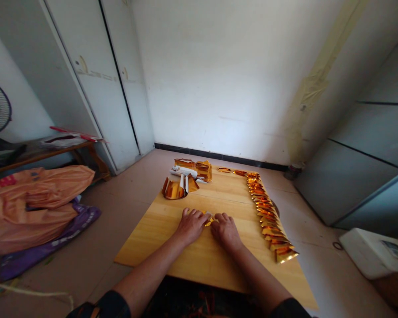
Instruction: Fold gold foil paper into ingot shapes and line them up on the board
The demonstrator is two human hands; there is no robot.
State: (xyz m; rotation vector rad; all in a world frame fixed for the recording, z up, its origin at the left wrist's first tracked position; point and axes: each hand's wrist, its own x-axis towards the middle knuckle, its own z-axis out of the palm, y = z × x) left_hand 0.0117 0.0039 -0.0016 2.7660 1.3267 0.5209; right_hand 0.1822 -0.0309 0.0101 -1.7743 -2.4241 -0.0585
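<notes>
A small piece of gold foil paper (208,222) lies at the middle of the wooden board, between my two hands. My left hand (192,224) has its fingers bent and closed on the left side of the piece. On its right side, the curled fingers of my right hand (226,230) press against it. Most of the piece is hidden by my fingers. Along the board's right side runs a long overlapping row of folded gold foil papers (265,212). Curved gold foil sheets (175,189) with white backs rest at the back left, beside more loose foil sheets (204,169).
The wooden board (152,229) stands low before me, close to a white wall. An orange bag (43,194) and a purple bag (56,238) lie at the left, below a wooden bench (53,154). A white box (371,254) sits on the floor at right.
</notes>
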